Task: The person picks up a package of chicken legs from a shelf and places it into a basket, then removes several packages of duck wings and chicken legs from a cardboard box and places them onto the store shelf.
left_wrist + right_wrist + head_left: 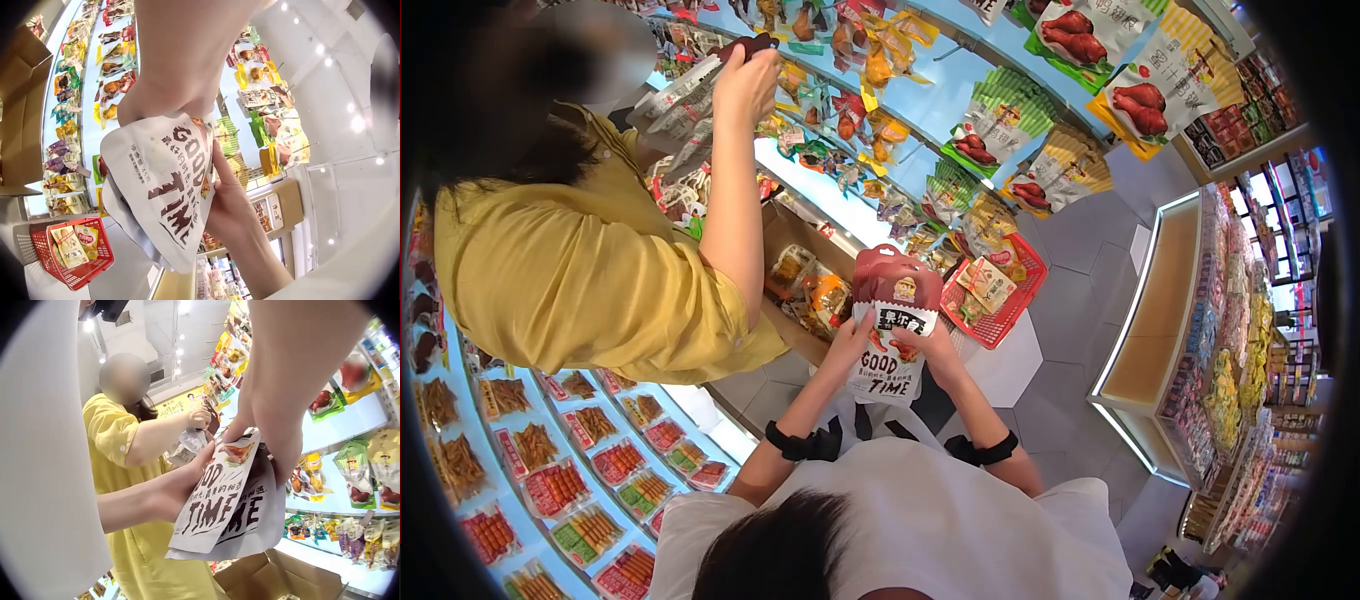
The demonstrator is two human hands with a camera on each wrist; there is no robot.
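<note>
Several white and dark-red snack pouches (888, 375) lettered GOOD TIME are held in a stack before the wearer's chest. The left hand (852, 338) grips their left side and the right hand (932, 345) their right side, thumbs on the front. In the left wrist view the white pouch (159, 181) fans out at its lower end, with the left hand (172, 94) over one side and the right hand (228, 197) on the other. The right wrist view shows at least two pouches (215, 506) overlapping, between the left hand (181, 484) and the right hand (272, 419).
A person in yellow (600, 270) stands at the left, holding similar packs. An open cardboard box (785, 235) with packets lies ahead, beside a red basket (1025, 295) holding packs. Lit shelves (950, 75) of hanging snacks curve across the front; another display (1145, 330) stands right.
</note>
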